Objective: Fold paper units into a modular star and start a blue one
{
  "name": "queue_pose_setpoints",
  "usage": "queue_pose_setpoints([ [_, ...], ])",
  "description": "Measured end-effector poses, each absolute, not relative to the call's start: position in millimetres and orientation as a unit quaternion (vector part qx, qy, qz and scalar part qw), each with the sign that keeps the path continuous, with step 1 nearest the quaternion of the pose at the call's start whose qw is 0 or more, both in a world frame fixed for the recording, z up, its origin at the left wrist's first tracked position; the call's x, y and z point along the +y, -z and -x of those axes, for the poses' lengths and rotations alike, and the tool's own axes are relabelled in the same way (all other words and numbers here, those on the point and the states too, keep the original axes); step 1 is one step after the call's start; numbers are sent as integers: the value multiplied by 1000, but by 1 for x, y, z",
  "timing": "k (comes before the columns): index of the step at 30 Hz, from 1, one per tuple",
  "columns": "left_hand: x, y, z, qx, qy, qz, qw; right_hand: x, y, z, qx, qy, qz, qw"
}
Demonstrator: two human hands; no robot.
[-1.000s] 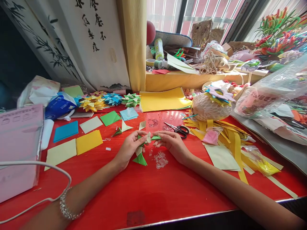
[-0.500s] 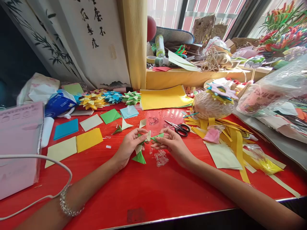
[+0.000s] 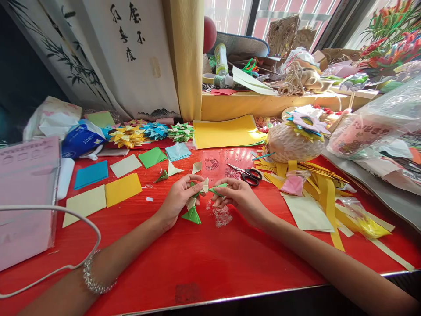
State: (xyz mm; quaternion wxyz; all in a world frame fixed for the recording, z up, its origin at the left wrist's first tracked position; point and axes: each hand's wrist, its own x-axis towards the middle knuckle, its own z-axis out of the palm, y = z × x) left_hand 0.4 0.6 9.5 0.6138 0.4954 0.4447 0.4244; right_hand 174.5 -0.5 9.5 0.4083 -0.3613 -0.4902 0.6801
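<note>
My left hand (image 3: 180,198) is closed on a chain of folded green and cream paper pieces (image 3: 191,215). The chain hangs below the fingers, and part of it is hidden behind them. Between the fingertips of my right hand (image 3: 241,198) is a small folded green paper triangle (image 3: 218,189). Its tip is close to the cream piece at the chain's upper end; whether they touch I cannot tell. Just beyond the hands lie a cream folded piece (image 3: 173,169), a dark green one (image 3: 162,176) and another cream one (image 3: 196,167).
Black-handled scissors (image 3: 250,176) lie beyond my right hand. Paper stacks in blue (image 3: 91,174), yellow (image 3: 123,189) and green (image 3: 152,157) are at the left. Yellow strips (image 3: 326,199) and small bags lie at the right. A white cable (image 3: 80,215) crosses near my left forearm.
The view has shifted slightly. My right hand has tilted the green triangle a little near the cream end of the chain. Both hands keep their hold.
</note>
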Motion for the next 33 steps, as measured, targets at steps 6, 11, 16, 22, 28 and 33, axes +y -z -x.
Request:
queue_pose_setpoints([
  [6, 1, -7, 0, 444, -423, -502, 609, 0, -9, -175, -503, -672, 374, 395],
  [11, 0, -9, -2, 459, -410, -523, 590, 0, -10, -176, -510, -670, 375, 388],
  [16, -2, -10, -3, 466, -407, -533, 577, 0, -11, -177, -519, -665, 381, 380],
  [22, -3, -10, -4, 482, -405, -555, 544, 0, -9, -177, -525, -663, 374, 381],
  [28, -3, -10, -4, 479, -405, -561, 540, -2, -11, -176, -526, -657, 377, 386],
  [33, -2, -10, -4, 473, -409, -556, 549, -2, -11, -175, -536, -643, 368, 404],
])
